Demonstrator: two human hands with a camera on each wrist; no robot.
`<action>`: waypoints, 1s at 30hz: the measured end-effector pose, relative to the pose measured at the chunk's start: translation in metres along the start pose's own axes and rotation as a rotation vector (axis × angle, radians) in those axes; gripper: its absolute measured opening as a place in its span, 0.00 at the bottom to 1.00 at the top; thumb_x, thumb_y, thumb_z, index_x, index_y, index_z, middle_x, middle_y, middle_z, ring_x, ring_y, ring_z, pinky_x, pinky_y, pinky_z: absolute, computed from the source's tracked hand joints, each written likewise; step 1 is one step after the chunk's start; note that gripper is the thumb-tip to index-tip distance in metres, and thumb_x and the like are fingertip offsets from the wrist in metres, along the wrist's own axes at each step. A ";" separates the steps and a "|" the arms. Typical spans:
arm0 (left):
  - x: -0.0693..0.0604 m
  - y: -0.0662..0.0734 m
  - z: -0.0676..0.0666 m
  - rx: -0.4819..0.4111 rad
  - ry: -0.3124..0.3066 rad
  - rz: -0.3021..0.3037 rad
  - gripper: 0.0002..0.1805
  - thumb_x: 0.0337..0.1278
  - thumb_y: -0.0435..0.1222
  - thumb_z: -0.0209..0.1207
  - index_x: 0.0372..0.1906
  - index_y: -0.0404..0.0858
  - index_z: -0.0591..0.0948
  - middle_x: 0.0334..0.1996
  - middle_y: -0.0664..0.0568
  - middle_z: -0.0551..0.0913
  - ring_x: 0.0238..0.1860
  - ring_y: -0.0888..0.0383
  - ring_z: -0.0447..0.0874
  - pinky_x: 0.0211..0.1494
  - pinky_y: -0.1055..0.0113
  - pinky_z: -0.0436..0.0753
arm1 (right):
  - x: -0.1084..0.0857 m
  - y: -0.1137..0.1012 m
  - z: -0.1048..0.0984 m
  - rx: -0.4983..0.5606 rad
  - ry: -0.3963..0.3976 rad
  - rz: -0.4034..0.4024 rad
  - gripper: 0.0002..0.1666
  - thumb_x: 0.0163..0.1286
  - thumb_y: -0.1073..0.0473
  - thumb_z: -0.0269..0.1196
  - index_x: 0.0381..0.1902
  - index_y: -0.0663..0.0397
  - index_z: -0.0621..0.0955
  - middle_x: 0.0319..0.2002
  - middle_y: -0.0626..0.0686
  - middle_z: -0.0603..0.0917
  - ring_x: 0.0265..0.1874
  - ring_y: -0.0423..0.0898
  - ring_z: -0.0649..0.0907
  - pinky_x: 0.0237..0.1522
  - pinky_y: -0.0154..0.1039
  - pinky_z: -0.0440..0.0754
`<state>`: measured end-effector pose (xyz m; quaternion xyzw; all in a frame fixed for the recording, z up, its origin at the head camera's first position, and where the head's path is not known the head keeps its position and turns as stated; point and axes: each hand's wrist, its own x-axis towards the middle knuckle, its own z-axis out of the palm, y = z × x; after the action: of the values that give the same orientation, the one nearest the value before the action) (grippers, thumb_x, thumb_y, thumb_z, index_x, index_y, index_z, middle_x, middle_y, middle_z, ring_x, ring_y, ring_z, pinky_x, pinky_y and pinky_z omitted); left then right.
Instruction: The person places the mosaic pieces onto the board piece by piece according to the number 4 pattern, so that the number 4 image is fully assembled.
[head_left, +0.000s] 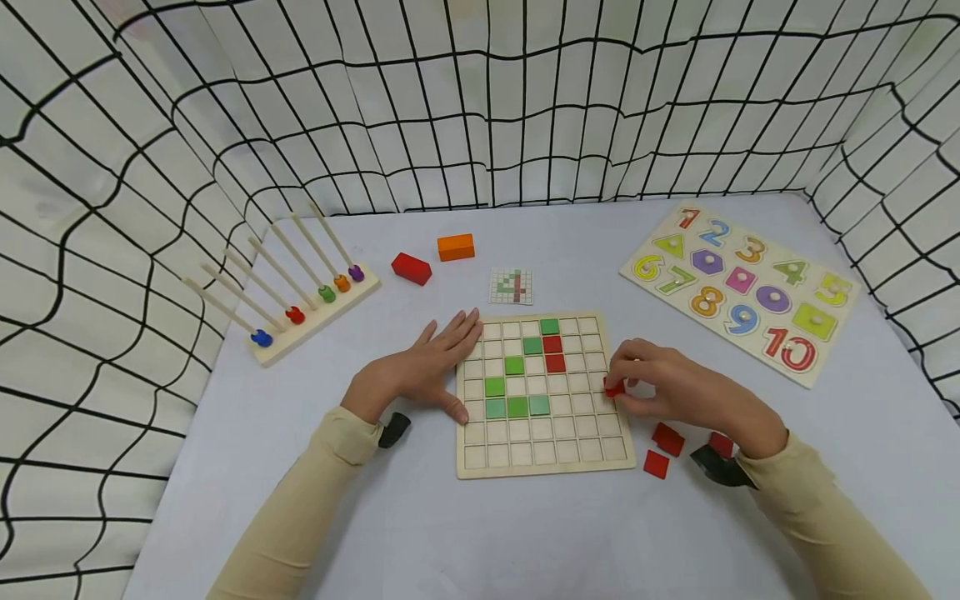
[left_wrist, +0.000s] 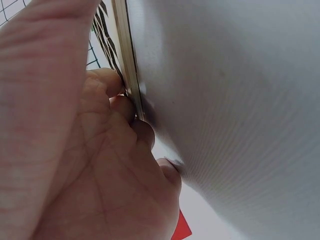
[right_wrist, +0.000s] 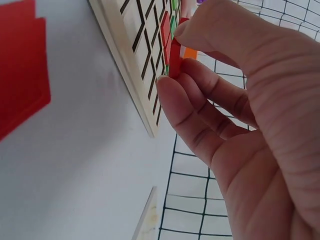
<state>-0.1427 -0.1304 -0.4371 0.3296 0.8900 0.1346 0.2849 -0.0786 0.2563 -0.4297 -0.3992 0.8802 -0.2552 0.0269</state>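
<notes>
A wooden grid board (head_left: 543,454) lies on the table with several green tiles (head_left: 514,366) and two red tiles (head_left: 555,362) set in its squares. My left hand (head_left: 423,367) rests at the board's left edge, fingers stretched; in the left wrist view its fingertips touch the board's side. Over the right edge of the board, my right hand (head_left: 663,383) pinches a red tile (right_wrist: 175,57) between thumb and fingers. Loose red tiles (head_left: 656,464) lie on the table below that hand, one partly hidden by the wrist strap.
Behind the board is a small pattern card (head_left: 511,286). A red block (head_left: 412,268) and an orange block (head_left: 456,247) lie to its left. A pegged bead stand (head_left: 322,312) is at far left, a number puzzle board (head_left: 742,287) at right. Black netting (head_left: 487,121) encloses the table.
</notes>
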 end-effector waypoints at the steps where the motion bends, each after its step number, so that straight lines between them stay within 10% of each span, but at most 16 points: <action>1: 0.000 0.000 0.000 0.000 -0.001 -0.001 0.78 0.48 0.58 0.80 0.88 0.36 0.37 0.89 0.44 0.29 0.90 0.43 0.25 0.89 0.36 0.33 | 0.002 -0.001 0.001 -0.001 0.000 0.000 0.13 0.62 0.66 0.77 0.42 0.48 0.88 0.46 0.47 0.83 0.40 0.40 0.82 0.41 0.34 0.89; 12: -0.001 0.002 -0.001 0.000 -0.008 -0.006 0.78 0.48 0.57 0.80 0.88 0.35 0.38 0.89 0.43 0.29 0.90 0.42 0.25 0.89 0.36 0.33 | 0.029 -0.010 0.012 0.025 -0.091 0.028 0.07 0.68 0.63 0.75 0.42 0.49 0.88 0.46 0.49 0.81 0.44 0.43 0.81 0.46 0.37 0.89; 23: 0.001 0.001 -0.001 -0.006 -0.017 0.005 0.78 0.48 0.57 0.80 0.88 0.36 0.37 0.89 0.43 0.28 0.90 0.42 0.24 0.89 0.36 0.31 | 0.057 -0.012 0.045 -0.103 0.085 -0.243 0.08 0.62 0.71 0.77 0.38 0.58 0.92 0.38 0.54 0.83 0.39 0.47 0.80 0.40 0.34 0.85; 30: 0.001 0.000 -0.001 -0.013 -0.018 -0.004 0.78 0.48 0.57 0.80 0.88 0.36 0.37 0.89 0.43 0.28 0.90 0.42 0.25 0.89 0.36 0.31 | 0.059 -0.017 0.050 -0.123 0.104 -0.144 0.09 0.63 0.73 0.75 0.38 0.58 0.93 0.37 0.52 0.82 0.39 0.46 0.75 0.42 0.35 0.84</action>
<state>-0.1443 -0.1297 -0.4365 0.3272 0.8872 0.1368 0.2952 -0.0946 0.1835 -0.4562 -0.4484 0.8636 -0.2221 -0.0615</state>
